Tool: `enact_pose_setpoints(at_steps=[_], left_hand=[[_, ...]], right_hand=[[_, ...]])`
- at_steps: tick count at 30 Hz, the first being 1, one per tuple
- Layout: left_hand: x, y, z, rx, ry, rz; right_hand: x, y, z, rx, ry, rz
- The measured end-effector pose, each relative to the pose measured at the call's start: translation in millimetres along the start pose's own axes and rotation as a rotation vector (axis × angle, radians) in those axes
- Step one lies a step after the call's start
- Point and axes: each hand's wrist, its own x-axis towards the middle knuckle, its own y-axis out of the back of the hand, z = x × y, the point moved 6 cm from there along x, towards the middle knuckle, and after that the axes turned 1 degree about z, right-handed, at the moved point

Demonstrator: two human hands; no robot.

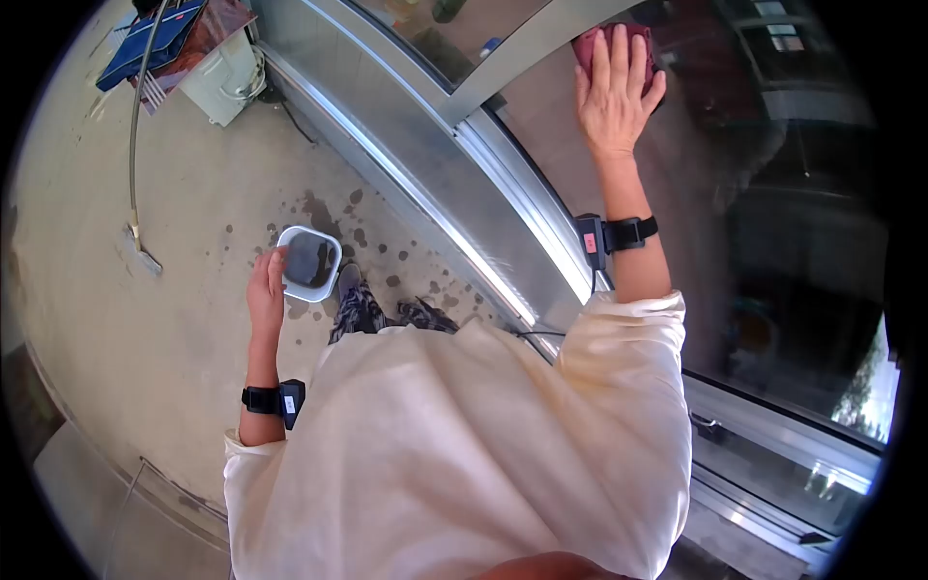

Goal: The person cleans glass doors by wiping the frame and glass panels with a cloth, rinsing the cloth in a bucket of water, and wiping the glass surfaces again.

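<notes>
My right hand [616,101] presses a dark red cloth [646,50] flat against the dark glass pane [744,213], its fingers stretched over the cloth. Part of the cloth is hidden under the palm. At the left, my left hand [266,283] hangs beside my body with loosely extended fingers and nothing visible in it. In this view it overlaps the edge of a white tub [335,272] of dark water, which stands on the floor by my foot. I cannot tell whether the hand touches the tub.
Metal framing [416,193] runs diagonally beside the glass. Wet spots [358,237] mark the concrete floor [193,319] around the tub. A long-handled tool [145,253] lies at the left. A white box with a cable [224,82] and a blue item [150,43] are farther off.
</notes>
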Motion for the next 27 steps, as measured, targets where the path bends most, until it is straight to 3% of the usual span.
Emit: enact_pose_setpoints(at_steps=[8, 14, 23, 27], left_hand=[[-55.7, 37.4, -39.8, 0.119, 0.174, 0.126], [-52.5, 30.7, -32.2, 0.209, 0.185, 0.072], [-69.2, -36.0, 12.4, 0.26, 0.097, 0.016], [-71.8, -78.0, 27.1, 0.31, -0.042, -0.042]], right_hand=[[-89.8, -91.7, -92.1, 0.157, 0.201, -0.246], [-112.4, -108.8, -111.4, 0.186, 0.265, -0.219], [-222.0, -85.2, -54.5, 0.312, 0.314, -0.342], [-272.8, -71.7, -17.5, 0.419, 0.266, -0.372]])
